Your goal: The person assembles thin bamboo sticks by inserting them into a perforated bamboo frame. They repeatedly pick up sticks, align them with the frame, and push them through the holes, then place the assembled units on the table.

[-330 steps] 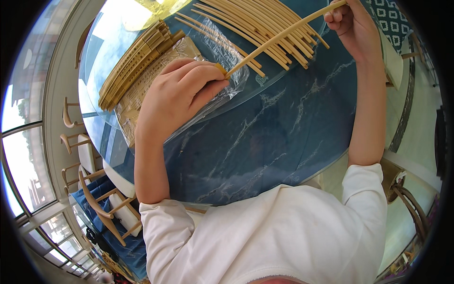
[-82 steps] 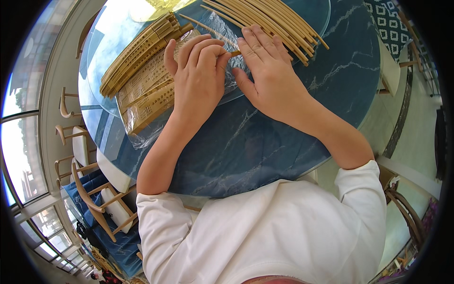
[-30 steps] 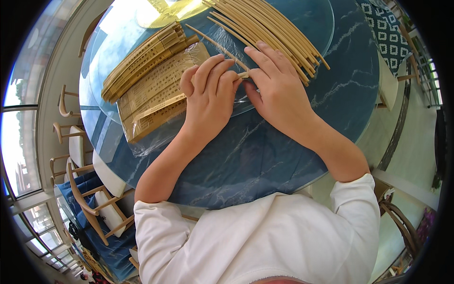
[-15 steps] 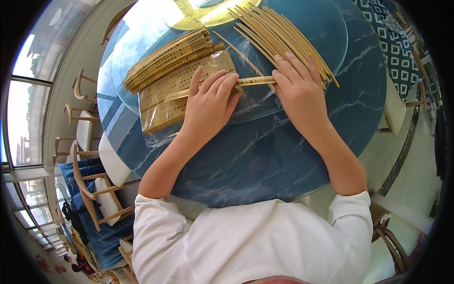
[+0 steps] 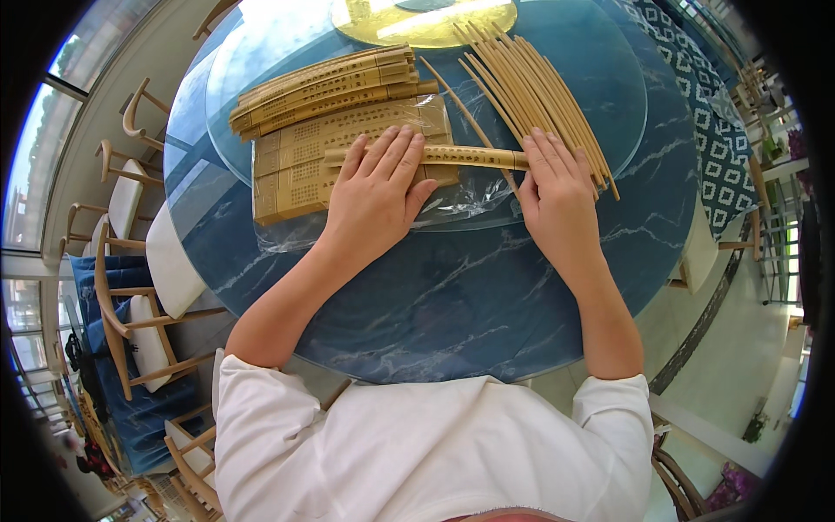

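A narrow brown paper chopstick sleeve (image 5: 470,157), printed along its length, lies crosswise between my hands. Flat across its left part rests my left hand (image 5: 377,187), fingers straight and thumb held apart, so it is open. My right hand (image 5: 557,178) has the sleeve's right end between thumb and fingers; its fingertips reach the near ends of a bundle of wooden chopsticks (image 5: 544,100). Whether chopsticks are inside the sleeve is hidden. One loose chopstick (image 5: 461,113) slants behind it. Beneath my left hand is a stack of flat printed sleeves (image 5: 291,178) in clear plastic wrap (image 5: 474,200).
A pile of filled-looking sleeves (image 5: 326,83) lies behind the stack. The round blue marbled table (image 5: 452,304) carries a glass turntable (image 5: 609,52) with a yellow disc (image 5: 426,26) at the far side. Wooden chairs (image 5: 161,252) stand left; patterned cloth (image 5: 718,148) hangs right.
The right hand has shifted a little right along the sleeve, and more of the sleeve shows between my hands. The left thumb has spread off it. The whole view has tilted slightly.
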`<state>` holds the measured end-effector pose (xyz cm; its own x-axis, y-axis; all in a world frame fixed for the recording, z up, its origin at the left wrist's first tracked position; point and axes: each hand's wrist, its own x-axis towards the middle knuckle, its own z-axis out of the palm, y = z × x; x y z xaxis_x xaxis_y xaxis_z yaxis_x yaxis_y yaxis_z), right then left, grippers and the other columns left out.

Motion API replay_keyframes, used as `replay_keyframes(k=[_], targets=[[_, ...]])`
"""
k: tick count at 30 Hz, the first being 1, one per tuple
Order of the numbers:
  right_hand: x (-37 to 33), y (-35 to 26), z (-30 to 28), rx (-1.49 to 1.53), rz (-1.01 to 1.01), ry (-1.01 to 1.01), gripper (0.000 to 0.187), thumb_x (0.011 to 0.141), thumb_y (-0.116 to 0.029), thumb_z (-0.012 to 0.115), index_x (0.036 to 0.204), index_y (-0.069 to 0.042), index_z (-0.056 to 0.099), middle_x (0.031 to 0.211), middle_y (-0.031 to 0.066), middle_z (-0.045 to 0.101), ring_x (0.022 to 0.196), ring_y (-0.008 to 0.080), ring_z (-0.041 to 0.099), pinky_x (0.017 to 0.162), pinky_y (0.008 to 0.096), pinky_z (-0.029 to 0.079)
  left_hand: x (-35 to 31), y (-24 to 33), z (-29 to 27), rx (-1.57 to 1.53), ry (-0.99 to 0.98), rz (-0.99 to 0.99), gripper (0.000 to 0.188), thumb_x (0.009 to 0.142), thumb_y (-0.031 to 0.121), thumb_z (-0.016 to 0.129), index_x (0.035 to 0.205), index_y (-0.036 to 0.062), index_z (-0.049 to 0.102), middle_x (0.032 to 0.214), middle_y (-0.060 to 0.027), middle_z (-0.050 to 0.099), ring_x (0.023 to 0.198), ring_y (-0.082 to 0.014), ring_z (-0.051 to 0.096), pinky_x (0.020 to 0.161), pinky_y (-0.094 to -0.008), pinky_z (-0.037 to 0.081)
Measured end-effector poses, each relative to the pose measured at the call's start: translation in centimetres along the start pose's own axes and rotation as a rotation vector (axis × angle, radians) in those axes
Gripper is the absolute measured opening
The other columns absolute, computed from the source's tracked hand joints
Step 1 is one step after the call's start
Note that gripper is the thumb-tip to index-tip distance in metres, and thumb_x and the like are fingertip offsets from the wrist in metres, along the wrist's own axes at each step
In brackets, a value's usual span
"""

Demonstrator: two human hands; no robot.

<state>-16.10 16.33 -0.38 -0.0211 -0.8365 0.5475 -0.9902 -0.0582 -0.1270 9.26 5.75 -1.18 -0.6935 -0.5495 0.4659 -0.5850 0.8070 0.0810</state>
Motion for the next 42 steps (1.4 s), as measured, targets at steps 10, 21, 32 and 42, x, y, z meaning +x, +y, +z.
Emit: replay_keyframes(k=[10, 21, 32, 42], targets=[[0.0, -4.7, 1.4, 0.011, -0.207, -0.155, 0.06, 0.109, -0.047, 0.057, 0.151, -0.005, 0.059, 0.158, 0.0131, 0.058, 0.153, 0.0306, 0.047, 0.129, 0.0584, 0.021, -0.6, 0.2, -0.3, 0.088, -0.169, -0.001, 0.078, 0.108, 0.06, 0.049, 0.164, 0.0055, 0.042, 0.171, -0.0129, 0.039, 0.161, -0.0276, 0.031, 0.131, -0.0568, 0.019], [-0.4, -2.1, 1.1, 0.035, -0.113, -0.054, 0.043, 0.105, -0.026, 0.066, 0.137, 0.003, 0.067, 0.143, 0.0187, 0.068, 0.139, 0.036, 0.059, 0.118, 0.0525, 0.044, -1.4, 0.9, -1.4, 0.167, -0.294, -0.14, 0.089, 0.101, 0.078, 0.045, 0.169, 0.0213, 0.035, 0.176, -0.0116, 0.03, 0.163, -0.0371, 0.022, 0.124, -0.0763, 0.012], [-0.1, -2.9, 1.4, 0.203, -0.097, 0.033, 0.036, 0.096, -0.017, 0.074, 0.126, 0.002, 0.071, 0.137, 0.0182, 0.069, 0.137, 0.0372, 0.058, 0.116, 0.0511, 0.044, -1.1, 1.6, -1.1, 0.166, -0.23, -0.202, 0.087, 0.101, 0.078, 0.045, 0.166, 0.0206, 0.042, 0.173, -0.0144, 0.035, 0.163, -0.0364, 0.022, 0.119, -0.078, 0.016], [0.3, -2.7, 1.7, 0.087, -0.111, 0.141, 0.033, 0.097, -0.017, 0.076, 0.127, -0.006, 0.072, 0.143, 0.0115, 0.065, 0.137, 0.0342, 0.057, 0.116, 0.0532, 0.044, -1.1, 1.4, -0.9, 0.113, -0.129, -0.24, 0.086, 0.105, 0.072, 0.047, 0.169, 0.0155, 0.035, 0.174, -0.016, 0.031, 0.164, -0.0368, 0.017, 0.12, -0.0783, 0.013]])
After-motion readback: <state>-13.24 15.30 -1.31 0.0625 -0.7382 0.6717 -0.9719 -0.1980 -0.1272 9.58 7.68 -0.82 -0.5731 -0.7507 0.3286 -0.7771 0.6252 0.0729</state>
